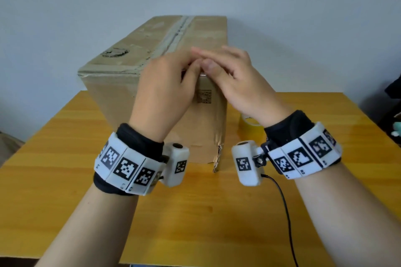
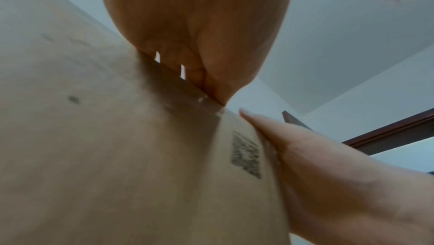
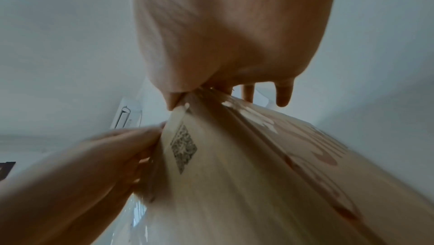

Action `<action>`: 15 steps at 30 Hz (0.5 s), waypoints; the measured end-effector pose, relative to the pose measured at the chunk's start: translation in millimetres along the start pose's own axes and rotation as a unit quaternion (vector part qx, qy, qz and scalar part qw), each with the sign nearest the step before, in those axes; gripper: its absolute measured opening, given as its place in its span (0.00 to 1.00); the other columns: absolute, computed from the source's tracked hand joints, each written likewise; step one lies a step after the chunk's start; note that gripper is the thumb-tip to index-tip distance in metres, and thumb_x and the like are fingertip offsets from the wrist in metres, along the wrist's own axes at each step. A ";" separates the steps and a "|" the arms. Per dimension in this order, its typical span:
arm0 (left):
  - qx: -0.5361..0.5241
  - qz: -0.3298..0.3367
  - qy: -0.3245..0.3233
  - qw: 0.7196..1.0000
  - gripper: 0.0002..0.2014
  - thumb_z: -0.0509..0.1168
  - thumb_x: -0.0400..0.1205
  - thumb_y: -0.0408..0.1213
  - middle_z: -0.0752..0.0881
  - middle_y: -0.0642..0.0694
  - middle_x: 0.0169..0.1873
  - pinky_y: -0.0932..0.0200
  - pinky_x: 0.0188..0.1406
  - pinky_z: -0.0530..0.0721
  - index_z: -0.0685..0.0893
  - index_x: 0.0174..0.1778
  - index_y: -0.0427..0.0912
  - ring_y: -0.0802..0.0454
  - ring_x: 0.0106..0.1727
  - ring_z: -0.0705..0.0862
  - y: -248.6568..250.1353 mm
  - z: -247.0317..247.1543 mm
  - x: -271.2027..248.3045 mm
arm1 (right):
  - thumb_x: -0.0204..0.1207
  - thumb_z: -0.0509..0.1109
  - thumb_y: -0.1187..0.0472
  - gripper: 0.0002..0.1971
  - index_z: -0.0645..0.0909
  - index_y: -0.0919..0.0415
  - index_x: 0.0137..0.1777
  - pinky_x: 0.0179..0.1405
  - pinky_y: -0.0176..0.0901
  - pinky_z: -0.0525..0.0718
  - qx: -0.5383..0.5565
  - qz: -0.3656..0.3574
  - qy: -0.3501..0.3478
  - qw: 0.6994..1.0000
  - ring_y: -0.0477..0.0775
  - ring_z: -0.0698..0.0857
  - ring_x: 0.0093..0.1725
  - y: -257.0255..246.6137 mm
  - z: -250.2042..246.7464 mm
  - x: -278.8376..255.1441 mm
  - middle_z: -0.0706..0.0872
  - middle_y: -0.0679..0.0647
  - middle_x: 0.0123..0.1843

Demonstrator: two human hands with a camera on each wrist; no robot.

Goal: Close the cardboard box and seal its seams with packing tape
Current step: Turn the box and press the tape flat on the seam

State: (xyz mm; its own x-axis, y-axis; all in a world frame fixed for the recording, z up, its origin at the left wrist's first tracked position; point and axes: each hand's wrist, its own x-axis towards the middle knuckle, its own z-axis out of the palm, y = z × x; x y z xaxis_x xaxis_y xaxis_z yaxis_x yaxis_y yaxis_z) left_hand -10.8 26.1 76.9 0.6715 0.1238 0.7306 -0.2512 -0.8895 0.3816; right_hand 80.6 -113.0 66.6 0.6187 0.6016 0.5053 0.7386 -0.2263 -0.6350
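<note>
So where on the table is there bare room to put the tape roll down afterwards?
Bare wooden table lies left of the cardboard box and along the near edge, apart from the black cable. It is crowded right of the box, where the tape roll sits under the right hand.

Head view looks down; both wrist views, close and perhaps blurred, look up the cardboard box (image 1: 134, 84).
</note>
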 end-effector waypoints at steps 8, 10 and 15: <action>0.149 -0.142 0.077 0.976 0.21 0.51 0.87 0.55 0.85 0.58 0.65 0.45 0.84 0.51 0.86 0.65 0.55 0.52 0.73 0.75 -55.6 -26.0 -18.6 | 0.89 0.57 0.49 0.16 0.84 0.41 0.68 0.70 0.18 0.55 -0.003 -0.001 0.051 0.999 0.46 0.63 0.79 -0.7 9.9 -3.6 0.81 0.36 0.72; 0.144 -0.188 0.100 0.966 0.25 0.53 0.85 0.60 0.80 0.53 0.70 0.43 0.85 0.51 0.85 0.68 0.52 0.50 0.77 0.69 -63.2 -28.6 -22.1 | 0.89 0.58 0.50 0.15 0.85 0.41 0.66 0.71 0.21 0.57 0.000 -0.009 0.067 0.998 0.47 0.65 0.78 1.1 12.6 -3.6 0.82 0.36 0.71; 0.017 -0.281 0.125 0.951 0.43 0.63 0.80 0.66 0.63 0.41 0.81 0.50 0.82 0.63 0.67 0.81 0.37 0.45 0.83 0.63 -70.8 -33.2 -24.8 | 0.88 0.58 0.49 0.16 0.85 0.42 0.67 0.76 0.37 0.60 0.011 0.000 0.075 0.997 0.47 0.64 0.80 4.6 13.5 -4.0 0.79 0.39 0.74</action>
State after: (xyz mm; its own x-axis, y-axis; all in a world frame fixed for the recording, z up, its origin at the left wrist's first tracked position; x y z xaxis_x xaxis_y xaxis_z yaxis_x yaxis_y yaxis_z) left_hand -32.7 100.6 50.5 0.5047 0.6814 0.5301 0.1249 -0.6652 0.7362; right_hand 77.8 -106.1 53.8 0.6522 0.4806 0.5862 0.7342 -0.2081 -0.6462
